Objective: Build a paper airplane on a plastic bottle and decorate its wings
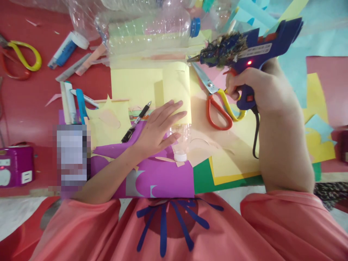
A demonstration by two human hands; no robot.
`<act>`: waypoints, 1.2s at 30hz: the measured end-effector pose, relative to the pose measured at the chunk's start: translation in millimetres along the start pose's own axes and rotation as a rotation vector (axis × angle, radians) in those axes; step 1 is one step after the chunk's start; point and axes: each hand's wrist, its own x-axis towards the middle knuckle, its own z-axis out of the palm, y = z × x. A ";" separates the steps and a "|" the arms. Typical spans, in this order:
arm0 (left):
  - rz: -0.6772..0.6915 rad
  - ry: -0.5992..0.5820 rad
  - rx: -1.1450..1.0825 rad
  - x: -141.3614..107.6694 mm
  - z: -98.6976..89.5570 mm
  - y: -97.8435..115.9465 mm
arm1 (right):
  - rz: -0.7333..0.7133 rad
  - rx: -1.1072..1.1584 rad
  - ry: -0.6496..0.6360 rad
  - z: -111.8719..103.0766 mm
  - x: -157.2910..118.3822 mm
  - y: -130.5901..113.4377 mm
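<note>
my right hand gripped the glue gun, left hand splayed over the bottle; yellow paper only partly covered it.

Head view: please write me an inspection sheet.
Surface: red table, largely covered by coloured paper.
Job's things: clear bottle, cap at near end, yellow paper seemingly wrapped around it; glue gun, red light on, tip by the paper's far edge, contact unclear.
Clutter: two pairs of scissors, black pen, paper scraps.
Hands: left hand spread on the paper and bottle; right hand gripping the glue gun.
Cables: black cord from the gun; far end unseen.
Surroundings: purple box at left, red light lit.
</note>
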 end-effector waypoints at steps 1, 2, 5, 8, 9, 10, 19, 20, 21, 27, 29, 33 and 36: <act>0.001 -0.002 0.000 0.3 -0.2 0.1 | -0.005 0.013 -0.006 2.4 -0.5 -0.6; 0.003 -0.003 0.000 0.6 -0.3 0.1 | -0.004 0.026 -0.009 5.0 -1.1 -1.5; 0.007 0.004 0.003 1.5 -0.1 0.2 | -0.007 0.072 -0.027 11.8 -2.9 -4.2; 0.018 0.023 -0.004 2.0 0.3 0.2 | -0.025 0.082 -0.037 15.5 -3.7 -3.2; 0.019 0.025 -0.006 2.0 0.3 0.2 | -0.029 0.080 -0.038 16.2 -3.7 -1.6; 0.019 0.025 -0.007 2.0 0.2 0.2 | -0.030 0.079 -0.038 16.6 -3.5 0.5; 0.018 0.017 -0.020 2.3 -0.4 -0.2 | 0.043 0.055 -0.061 16.8 -3.2 7.6; 0.018 0.014 -0.018 2.4 -0.4 -0.2 | 0.041 0.053 -0.061 16.8 -3.5 7.0; 0.019 0.013 -0.015 2.4 -0.4 -0.2 | 0.037 0.052 -0.057 16.9 -3.7 6.5; 0.021 0.015 0.001 1.4 -0.8 -0.6 | 0.031 0.024 -0.035 16.5 -5.3 0.5; 0.017 0.010 0.000 0.7 -0.6 -1.1 | -0.004 0.006 -0.015 15.2 -5.1 -2.4; 0.016 0.010 0.010 -0.4 -0.4 -1.9 | 0.020 -0.011 0.021 11.0 -3.7 -6.1; 0.008 0.006 0.009 -0.7 -0.5 -2.1 | 0.070 0.000 0.029 8.8 -3.4 -6.2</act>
